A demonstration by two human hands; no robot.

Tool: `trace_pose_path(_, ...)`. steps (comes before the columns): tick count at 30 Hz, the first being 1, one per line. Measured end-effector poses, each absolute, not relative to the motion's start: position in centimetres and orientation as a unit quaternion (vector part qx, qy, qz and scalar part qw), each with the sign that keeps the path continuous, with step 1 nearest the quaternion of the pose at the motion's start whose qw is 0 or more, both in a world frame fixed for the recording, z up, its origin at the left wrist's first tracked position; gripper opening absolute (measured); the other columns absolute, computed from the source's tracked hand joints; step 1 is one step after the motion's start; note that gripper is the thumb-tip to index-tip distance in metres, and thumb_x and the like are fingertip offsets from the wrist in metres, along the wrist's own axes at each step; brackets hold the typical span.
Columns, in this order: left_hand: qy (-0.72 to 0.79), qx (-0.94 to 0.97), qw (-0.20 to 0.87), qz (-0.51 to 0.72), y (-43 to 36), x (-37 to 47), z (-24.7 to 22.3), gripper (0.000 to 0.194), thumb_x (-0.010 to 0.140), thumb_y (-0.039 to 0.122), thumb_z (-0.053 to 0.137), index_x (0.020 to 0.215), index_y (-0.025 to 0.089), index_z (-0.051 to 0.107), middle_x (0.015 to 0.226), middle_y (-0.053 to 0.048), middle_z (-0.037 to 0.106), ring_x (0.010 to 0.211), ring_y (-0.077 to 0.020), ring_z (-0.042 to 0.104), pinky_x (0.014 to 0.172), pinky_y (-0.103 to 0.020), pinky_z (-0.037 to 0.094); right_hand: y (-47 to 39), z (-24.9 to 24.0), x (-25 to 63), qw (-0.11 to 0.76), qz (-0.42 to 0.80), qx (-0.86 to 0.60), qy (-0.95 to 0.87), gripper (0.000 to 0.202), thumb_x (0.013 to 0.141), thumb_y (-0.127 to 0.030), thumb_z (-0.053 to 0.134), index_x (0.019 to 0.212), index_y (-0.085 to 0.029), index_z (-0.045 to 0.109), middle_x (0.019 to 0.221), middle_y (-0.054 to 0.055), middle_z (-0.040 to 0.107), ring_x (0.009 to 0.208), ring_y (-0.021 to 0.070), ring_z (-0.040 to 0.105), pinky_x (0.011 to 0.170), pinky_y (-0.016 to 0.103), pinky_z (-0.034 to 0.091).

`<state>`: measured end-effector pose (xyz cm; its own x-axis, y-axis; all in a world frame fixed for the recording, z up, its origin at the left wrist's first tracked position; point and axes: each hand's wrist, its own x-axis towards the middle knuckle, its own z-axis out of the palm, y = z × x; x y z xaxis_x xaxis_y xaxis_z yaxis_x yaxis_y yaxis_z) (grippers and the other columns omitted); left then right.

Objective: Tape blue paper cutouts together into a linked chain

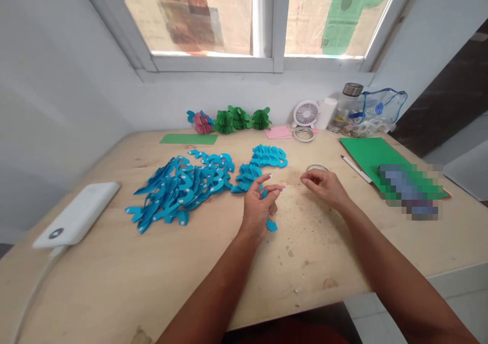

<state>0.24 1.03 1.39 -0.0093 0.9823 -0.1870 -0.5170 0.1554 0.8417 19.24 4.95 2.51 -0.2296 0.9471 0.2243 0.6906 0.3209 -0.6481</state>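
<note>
My left hand is closed on a blue paper cutout, whose lower end shows below the fingers; the rest is mostly hidden by the hand. A short gap to the right, my right hand has its fingers pinched together, and anything between them is too small to make out. Just behind that hand lies a ring-shaped roll, partly covered by it. A large heap of blue cutouts with small white squares on them spreads left of my left hand. Beyond my fingers are folded blue paper stacks.
Green paper ornaments and a pink one stand along the wall. A small fan, a tape roll and a bottle are behind. Green sheets and a pen lie right; a white power bank lies left.
</note>
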Motion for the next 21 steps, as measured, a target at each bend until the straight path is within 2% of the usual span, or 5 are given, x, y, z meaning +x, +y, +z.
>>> trace_pose_path(6, 0.415, 0.291, 0.634, 0.584, 1.0, 0.3, 1.6, 0.056, 0.057, 0.021, 0.075, 0.107, 0.018, 0.052, 0.075, -0.001, 0.068, 0.032, 0.0014, 0.026, 0.035, -0.017, 0.022, 3.7, 2.3, 16.6, 0.307, 0.338, -0.496, -0.738, 0.021, 0.077, -0.032, 0.053, 0.071, -0.015, 0.064, 0.058, -0.001, 0.053, 0.053, 0.0099, 0.042, 0.051, 0.022, 0.031)
trace_pose_path(21, 0.426, 0.316, 0.62, 0.579, 1.0, 0.5, 1.3, 0.056, 0.058, 0.025, 0.075, 0.108, 0.02, 0.052, 0.074, 0.0, 0.067, 0.031, 0.0008, 0.029, 0.034, -0.017, 0.023, 3.1, 2.1, 15.4, 0.344, 0.439, -0.476, -0.68, 0.024, 0.075, -0.037, 0.056, 0.067, -0.014, 0.059, 0.052, -0.004, 0.042, 0.048, 0.0072, 0.032, 0.045, 0.021, 0.023)
